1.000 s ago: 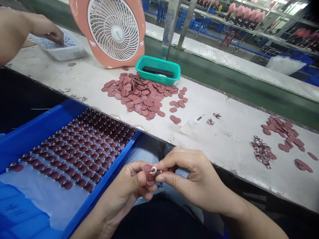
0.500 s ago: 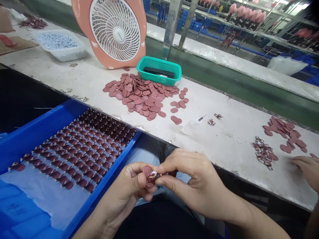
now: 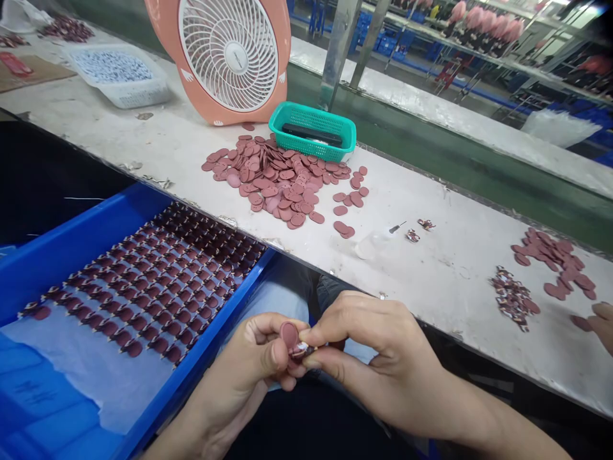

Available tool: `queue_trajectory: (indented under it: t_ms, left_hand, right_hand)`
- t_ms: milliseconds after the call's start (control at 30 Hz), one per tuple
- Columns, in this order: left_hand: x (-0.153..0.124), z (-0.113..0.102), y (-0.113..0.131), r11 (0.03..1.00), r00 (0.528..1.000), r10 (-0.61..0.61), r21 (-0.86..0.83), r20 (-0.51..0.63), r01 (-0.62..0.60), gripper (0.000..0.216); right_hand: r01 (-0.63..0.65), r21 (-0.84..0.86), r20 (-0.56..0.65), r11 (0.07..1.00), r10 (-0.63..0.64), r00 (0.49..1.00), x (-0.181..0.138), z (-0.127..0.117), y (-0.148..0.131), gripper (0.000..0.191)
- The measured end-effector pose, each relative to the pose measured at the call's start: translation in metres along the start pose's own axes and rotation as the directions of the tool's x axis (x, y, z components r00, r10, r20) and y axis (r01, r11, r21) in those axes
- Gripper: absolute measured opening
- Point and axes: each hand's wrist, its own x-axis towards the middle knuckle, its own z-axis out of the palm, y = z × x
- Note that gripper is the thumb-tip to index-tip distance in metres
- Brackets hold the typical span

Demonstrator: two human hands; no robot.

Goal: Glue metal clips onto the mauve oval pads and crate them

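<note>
Between my hands, over my lap, is a reddish-brown oval disc (image 3: pixel 288 334) with a small white-and-brown figure piece (image 3: pixel 299 350) against it. My left hand (image 3: pixel 258 358) is closed around the disc, thumb and fingers pinching its edge. The thumb and forefinger of my right hand (image 3: pixel 373 351) pinch the figure piece from the right side; fingertips partly hide it. To the left, a blue bin (image 3: pixel 62 249) holds rows of similar joined pieces (image 3: pixel 158 287) on a pale sheet. A heap of loose oval discs (image 3: pixel 282 182) lies on the bench beyond my hands.
An orange fan (image 3: pixel 234 57) and a green basket (image 3: pixel 311 112) stand behind the heap. A clear bottle with a needle tip (image 3: pixel 371 243) lies near two small figure pieces (image 3: pixel 419 230). At right, another person's hand (image 3: pixel 602 326) touches a disc beside more piles. A white tray (image 3: pixel 143 96) sits left.
The disc in my left hand has turned, its face showing more and standing higher above the figure piece. The other person's hand has shifted right. The whole view has moved slightly.
</note>
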Motion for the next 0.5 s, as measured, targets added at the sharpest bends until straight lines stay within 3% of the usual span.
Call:
queue_trajectory:
  t_ms: [300, 400, 500]
  left_hand:
    - [-0.002, 0.004, 0.003, 1.0, 1.0, -0.001, -0.01, -0.014, 0.001, 0.042]
    - [-0.005, 0.005, 0.001, 0.999, 0.998, 0.042, -0.03, 0.035, -0.041, 0.038]
    - [-0.011, 0.01, 0.004, 0.998, 0.999, 0.045, -0.052, -0.005, -0.045, 0.037]
  right_hand:
    - [-0.008, 0.016, 0.009, 1.0, 0.007, 1.0, 0.002, 0.001, 0.0, 0.007]
    - [0.026, 0.03, 0.029, 0.999, -0.027, 0.999, 0.001, -0.002, -0.005, 0.012]
    - [0.072, 0.043, 0.045, 0.996, -0.074, 0.996, -0.001, -0.006, -0.014, 0.016]
